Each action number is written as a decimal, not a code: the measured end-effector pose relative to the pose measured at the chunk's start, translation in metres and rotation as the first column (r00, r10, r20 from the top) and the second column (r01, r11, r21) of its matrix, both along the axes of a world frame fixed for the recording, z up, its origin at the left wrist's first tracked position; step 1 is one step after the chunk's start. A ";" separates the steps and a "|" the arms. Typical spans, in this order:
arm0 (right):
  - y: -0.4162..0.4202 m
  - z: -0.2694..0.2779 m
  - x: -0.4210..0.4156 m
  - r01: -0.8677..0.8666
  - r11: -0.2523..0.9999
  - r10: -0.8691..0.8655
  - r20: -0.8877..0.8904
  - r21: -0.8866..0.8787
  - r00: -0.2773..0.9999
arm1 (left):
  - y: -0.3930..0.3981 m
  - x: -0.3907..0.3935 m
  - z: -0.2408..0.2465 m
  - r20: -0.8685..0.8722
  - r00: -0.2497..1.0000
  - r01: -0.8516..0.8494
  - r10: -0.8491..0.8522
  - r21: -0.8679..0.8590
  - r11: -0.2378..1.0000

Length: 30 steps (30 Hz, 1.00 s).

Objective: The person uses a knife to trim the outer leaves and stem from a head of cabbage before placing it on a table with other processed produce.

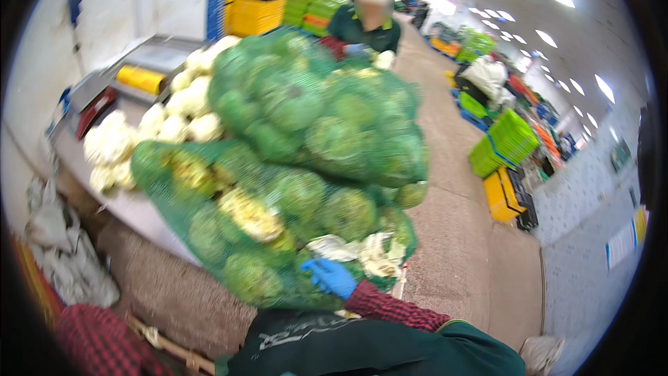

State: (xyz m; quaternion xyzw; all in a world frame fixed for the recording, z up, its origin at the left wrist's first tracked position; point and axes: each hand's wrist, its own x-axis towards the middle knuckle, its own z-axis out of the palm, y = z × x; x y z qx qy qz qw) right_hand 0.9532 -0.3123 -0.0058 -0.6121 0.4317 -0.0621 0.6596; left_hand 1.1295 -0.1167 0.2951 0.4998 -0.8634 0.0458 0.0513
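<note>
My right hand (333, 278), in a blue glove, is over the near edge of a green mesh sack (250, 230), its fingers apart and nothing visible in them. Whether it touches the mesh I cannot tell. This sack is full of green cabbages, with a yellowed head (250, 214) showing at its middle. Pale loose leaves (381, 256) lie on it just beyond my hand. A second full mesh sack (313, 109) rests behind, partly over the first. Out of view is my left hand; only its checked sleeve (109, 342) shows at lower left.
Pale trimmed vegetable heads (193, 96) are piled left of the sacks on a metal table (162, 232). Across from me stands a person (373, 21) with a gloved hand near a pale head. Green crates (503, 143) and a yellow crate (503, 193) are on the right.
</note>
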 end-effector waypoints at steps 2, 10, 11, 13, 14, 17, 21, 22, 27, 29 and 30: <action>0.000 -0.005 -0.005 -0.015 1.000 0.015 0.046 0.000 0.999 | -0.009 -0.012 -0.002 0.010 1.000 0.002 -0.002 -0.038 0.999; 0.004 -0.021 -0.013 -0.020 1.000 0.018 0.128 0.011 0.992 | -0.053 -0.032 -0.017 0.026 0.992 -0.126 0.127 -0.053 0.991; 0.003 -0.023 -0.014 -0.016 1.000 0.012 0.141 0.024 0.990 | -0.054 -0.029 -0.020 0.020 0.988 -0.152 0.154 -0.053 0.987; 0.000 -0.023 -0.011 -0.033 0.999 0.029 0.184 0.020 0.983 | -0.054 -0.020 -0.023 0.010 0.972 -0.235 0.236 -0.065 0.970; -0.002 -0.021 -0.008 -0.050 0.999 0.048 0.206 0.004 0.977 | -0.052 -0.011 -0.025 0.006 0.959 -0.283 0.284 -0.072 0.956; 0.002 -0.019 0.007 -0.112 0.994 0.112 0.236 -0.011 0.965 | -0.049 -0.005 -0.023 0.002 0.925 -0.377 0.379 -0.086 0.922; -0.007 -0.021 -0.022 0.020 0.999 -0.028 0.167 0.046 0.986 | -0.079 0.012 -0.047 -0.037 0.948 -0.318 0.317 -0.055 0.946; -0.004 -0.019 -0.019 0.011 1.000 -0.014 0.172 0.020 0.985 | -0.073 0.011 -0.045 -0.034 0.947 -0.322 0.321 -0.058 0.945; 0.000 -0.012 0.001 -0.014 0.999 0.004 0.212 0.049 0.977 | -0.026 -0.062 -0.010 0.056 0.984 -0.165 0.171 -0.102 0.981; -0.003 -0.006 -0.006 -0.022 0.997 0.006 0.203 0.078 0.979 | -0.016 -0.087 -0.006 0.044 0.999 -0.024 0.029 -0.106 0.994; 0.001 -0.013 -0.007 -0.017 0.996 -0.004 0.228 0.090 0.974 | -0.016 -0.094 -0.004 0.042 0.999 0.032 -0.028 -0.091 0.995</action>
